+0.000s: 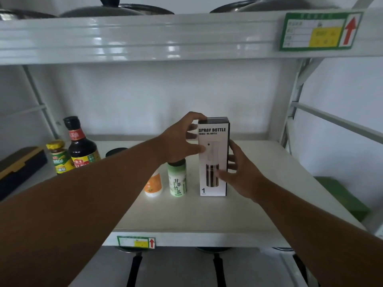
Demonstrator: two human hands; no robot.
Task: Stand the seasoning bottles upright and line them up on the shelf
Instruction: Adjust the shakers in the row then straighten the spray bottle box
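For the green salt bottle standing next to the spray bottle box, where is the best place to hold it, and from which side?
Probably the upper body of the green salt bottle, just under its dark cap, coming from the front. It stands upright, the orange bottle crowds one side, the spray bottle box stands on the other, and the left hand hovers above it.

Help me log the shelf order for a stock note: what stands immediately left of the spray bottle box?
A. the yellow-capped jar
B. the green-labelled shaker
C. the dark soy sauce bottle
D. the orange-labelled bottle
B: the green-labelled shaker stands upright right beside the spray bottle box, which both hands hold.
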